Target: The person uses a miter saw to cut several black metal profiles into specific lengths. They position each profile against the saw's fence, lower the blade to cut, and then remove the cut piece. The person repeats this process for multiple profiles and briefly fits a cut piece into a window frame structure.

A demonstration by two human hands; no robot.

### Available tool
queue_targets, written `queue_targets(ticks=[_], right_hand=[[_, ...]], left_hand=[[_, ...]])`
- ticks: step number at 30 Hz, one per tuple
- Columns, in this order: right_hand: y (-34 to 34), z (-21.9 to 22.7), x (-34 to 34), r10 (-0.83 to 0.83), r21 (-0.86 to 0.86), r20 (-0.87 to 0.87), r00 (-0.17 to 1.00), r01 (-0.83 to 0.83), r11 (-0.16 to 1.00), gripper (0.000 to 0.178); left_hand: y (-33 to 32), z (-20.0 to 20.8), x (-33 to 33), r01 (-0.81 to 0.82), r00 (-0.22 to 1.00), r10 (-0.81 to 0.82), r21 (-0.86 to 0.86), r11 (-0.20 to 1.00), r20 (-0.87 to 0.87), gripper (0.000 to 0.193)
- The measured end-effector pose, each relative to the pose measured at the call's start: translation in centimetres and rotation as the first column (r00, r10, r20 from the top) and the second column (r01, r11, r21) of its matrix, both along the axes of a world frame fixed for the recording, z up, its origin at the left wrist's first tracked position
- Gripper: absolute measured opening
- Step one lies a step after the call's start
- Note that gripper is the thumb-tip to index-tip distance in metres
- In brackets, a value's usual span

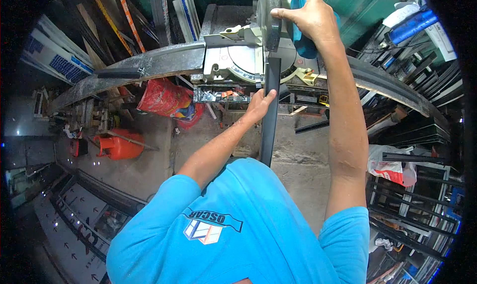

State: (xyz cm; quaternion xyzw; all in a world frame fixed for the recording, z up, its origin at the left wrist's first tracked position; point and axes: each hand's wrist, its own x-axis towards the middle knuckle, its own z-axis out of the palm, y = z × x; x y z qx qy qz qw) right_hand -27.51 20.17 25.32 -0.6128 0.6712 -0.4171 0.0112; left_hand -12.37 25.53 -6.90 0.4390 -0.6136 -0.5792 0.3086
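We are standing over a mitre saw [304, 46], and a long dark bar [269, 120] is lying lengthwise between us and it. The bar's far end is resting on the metal base [231, 55], just below the grey round guard [271, 33], while its near end is reaching back to our blue shirt [258, 209].

Our left hand [260, 106] is gripping the bar just near of the base, the thumb pressing over its upper face and the fingers curling around its left side. Our right hand [318, 20] is reaching to the far side, at the teal body of the saw; its thumb is spreading left onto the guard, but the upper edge is cutting off the other fingers, so we are not able to tell whether they are closing on anything.

For good work here, we are judging that the bar should be sitting flat on the base, with the left hand bearing down evenly so that it is neither rolling nor lifting. We should be minding that left thumb, which is pointing toward the guard, and be leaving a generous gap there. The right thumb would be safer lying clear of the guard. To the left, a red bag [161, 100] is slumping under the bench [171, 60].
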Motion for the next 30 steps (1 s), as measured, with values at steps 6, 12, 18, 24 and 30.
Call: queue_targets(ticks=[6, 12, 18, 24, 30], right_hand=[[0.1, -0.1, -0.1, -0.03, 0.027, 0.012, 0.999, 0.029, 0.999, 0.094], [0.4, 0.1, 0.4, -0.035, 0.05, 0.029, 0.999, 0.033, 0.998, 0.095], [0.9, 0.1, 0.6, -0.025, 0.026, 0.02, 0.999, 0.025, 0.999, 0.094], [0.8, -0.4, 0.6, -0.033, 0.036, 0.034, 0.999, 0.032, 0.999, 0.095], [0.7, -1.3, 0.2, -0.029, 0.013, -0.012, 1.0, 0.029, 1.0, 0.098]], left_hand=[[0.2, 0.9, -0.1, 0.011, 0.999, -0.01, 0.035, 0.999, -0.037, 0.058], [-0.1, 0.3, 0.1, 0.008, 1.0, -0.008, 0.04, 0.999, -0.001, 0.056], [0.1, 0.4, 0.0, -0.009, 1.0, 0.008, 0.024, 1.0, 0.015, 0.055], [0.0, 0.6, 0.2, 0.007, 1.0, -0.008, 0.031, 0.999, 0.02, 0.055], [-0.1, 0.6, 0.2, 0.015, 0.999, -0.017, 0.03, 0.999, 0.039, 0.057]])
